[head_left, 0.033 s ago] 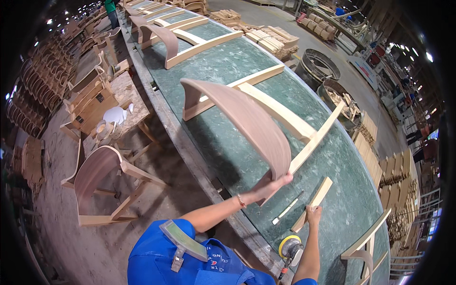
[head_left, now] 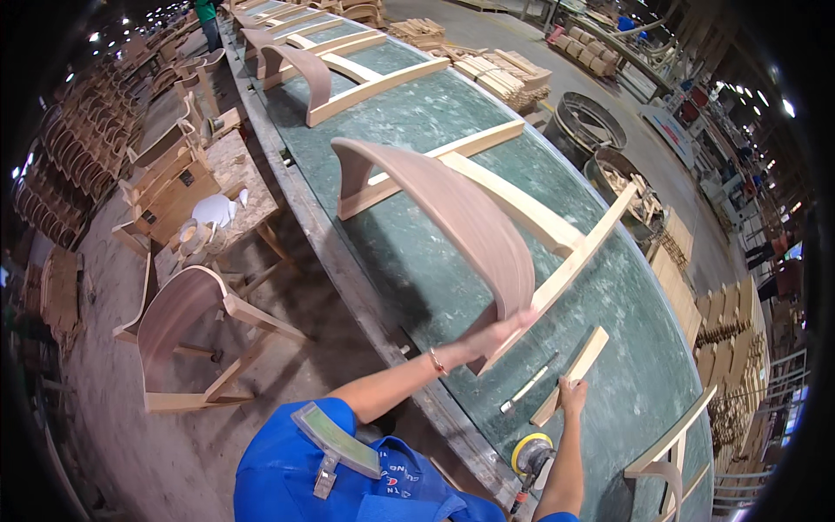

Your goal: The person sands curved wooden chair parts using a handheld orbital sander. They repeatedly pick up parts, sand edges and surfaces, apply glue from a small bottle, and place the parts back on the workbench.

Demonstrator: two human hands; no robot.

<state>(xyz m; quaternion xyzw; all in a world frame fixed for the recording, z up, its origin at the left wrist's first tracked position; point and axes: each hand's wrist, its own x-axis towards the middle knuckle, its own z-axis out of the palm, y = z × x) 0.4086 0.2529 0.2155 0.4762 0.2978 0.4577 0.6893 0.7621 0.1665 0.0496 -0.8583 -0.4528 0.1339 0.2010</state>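
Green workbench (head_left: 417, 130) is carrying a curved chair frame (head_left: 452, 209); left hand (head_left: 491, 335) is pressing flat against it, right hand (head_left: 571, 396) is gripping a wooden slat (head_left: 578, 365), beside a yellow-padded sander (head_left: 531, 452).

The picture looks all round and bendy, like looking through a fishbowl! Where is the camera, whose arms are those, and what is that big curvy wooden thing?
The camera sits on a person's head and looks down, so the arms coming in from the bottom are that person's own. Its lens sees very wide, which bends straight edges near the rim.

The person in blue stands at a long green workbench in a workshop. The left hand rests on the near end of a curved chair back, a bent brown panel joined to pale wooden rails. The right hand touches a short wooden stick lying flat on the bench. Beside it lies a thin hand tool; I cannot tell what kind. A sander with a yellow disc sits near the bench edge.

More chair backs lie farther along, and another chair frame stands on the floor to the left.
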